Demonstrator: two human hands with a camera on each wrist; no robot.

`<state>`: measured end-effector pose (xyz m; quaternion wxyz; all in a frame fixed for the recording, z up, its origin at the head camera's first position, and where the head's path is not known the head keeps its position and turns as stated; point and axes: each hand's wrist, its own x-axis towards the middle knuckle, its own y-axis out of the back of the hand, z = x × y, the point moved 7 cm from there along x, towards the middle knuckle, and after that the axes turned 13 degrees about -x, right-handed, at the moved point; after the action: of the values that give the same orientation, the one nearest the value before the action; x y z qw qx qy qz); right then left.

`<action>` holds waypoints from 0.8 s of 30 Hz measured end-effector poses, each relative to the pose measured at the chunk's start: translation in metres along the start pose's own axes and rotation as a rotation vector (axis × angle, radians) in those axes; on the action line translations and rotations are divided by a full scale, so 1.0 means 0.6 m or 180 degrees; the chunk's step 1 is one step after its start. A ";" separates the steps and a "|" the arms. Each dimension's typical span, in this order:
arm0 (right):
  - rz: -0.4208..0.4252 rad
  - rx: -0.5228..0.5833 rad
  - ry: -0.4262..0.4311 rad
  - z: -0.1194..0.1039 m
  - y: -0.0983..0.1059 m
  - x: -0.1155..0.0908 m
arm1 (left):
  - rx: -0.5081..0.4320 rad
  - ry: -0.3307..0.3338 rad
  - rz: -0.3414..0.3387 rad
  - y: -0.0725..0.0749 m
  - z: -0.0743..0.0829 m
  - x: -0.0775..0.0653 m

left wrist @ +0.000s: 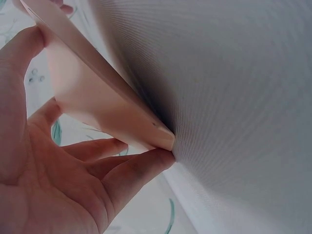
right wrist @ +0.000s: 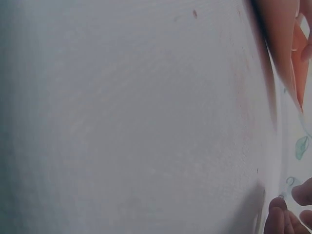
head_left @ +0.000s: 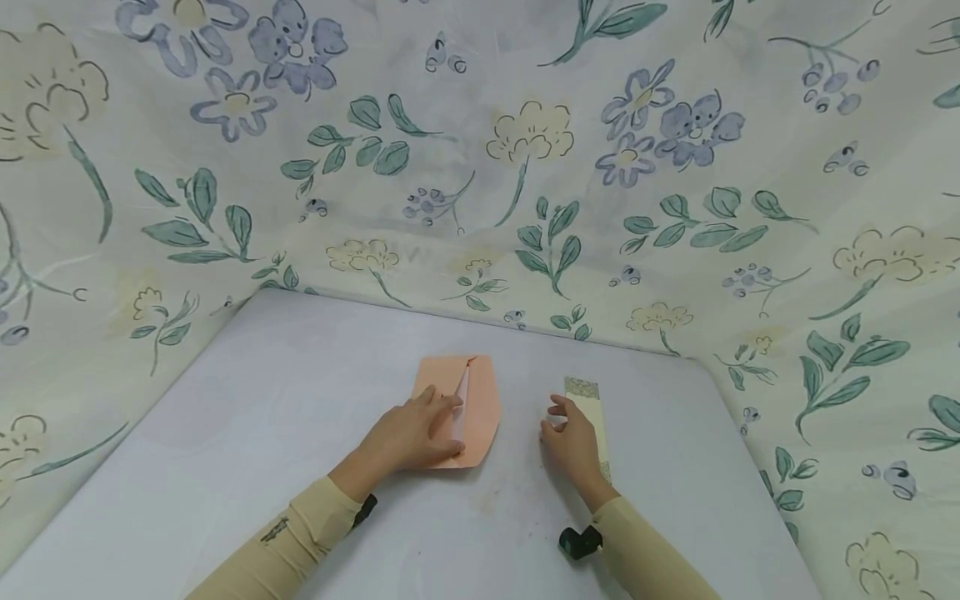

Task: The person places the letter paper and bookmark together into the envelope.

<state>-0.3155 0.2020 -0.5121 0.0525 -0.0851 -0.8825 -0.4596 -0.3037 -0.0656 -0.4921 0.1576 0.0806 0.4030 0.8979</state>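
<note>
Fingers (left wrist: 139,173) of my left hand (head_left: 408,433) are bending and spreading across the peach paper (head_left: 483,408), touching it; whether my thumb is pinching its edge or only pressing, I cannot tell. My right hand (head_left: 573,446) is hanging loosely curved, with a gap showing between thumb and forefinger; the right wrist view is cutting most of it off at the lower right.

The paper is lying on the white table (head_left: 315,367), left of my right hand. My left hand is hiding part of it from the head view, which alone is showing a slit (head_left: 460,400) with something pale inside that I cannot make out. The left wrist view is adding my palm side and dark shade beneath the paper's edge; the right wrist view is keeping only a blurred slice of paper at its upper right.

Just beside my right hand, a cream strip (head_left: 592,408) with speckled ends is lying partly covered; whether I am touching it is unclear. Only the head view is showing it.

Further out, my sleeves (head_left: 322,512) are running off the bottom, and a black gadget (head_left: 580,543) is sitting by my right wrist. Flowered cloth (head_left: 450,125) is rising behind the table, its top cut off.
</note>
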 end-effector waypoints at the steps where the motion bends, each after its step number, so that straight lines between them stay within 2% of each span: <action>1: 0.0003 0.0003 -0.0015 0.001 0.000 0.000 | -0.0001 0.0003 -0.0003 0.000 0.000 0.000; 9: 0.0019 -0.0020 -0.0028 0.007 0.000 0.000 | -0.0027 0.0042 -0.0022 0.001 -0.001 -0.001; 17: -0.0043 -0.0011 -0.0058 0.017 0.007 -0.004 | -0.0047 -0.0007 -0.0025 0.001 0.001 -0.003; 24: -0.0057 -0.0147 -0.0094 0.029 0.012 -0.006 | -0.0070 0.0019 -0.0023 0.000 0.000 -0.003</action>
<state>-0.3110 0.2198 -0.5166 0.0333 -0.0851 -0.8731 -0.4790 -0.3021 -0.0663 -0.4920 0.1605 0.0748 0.3938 0.9020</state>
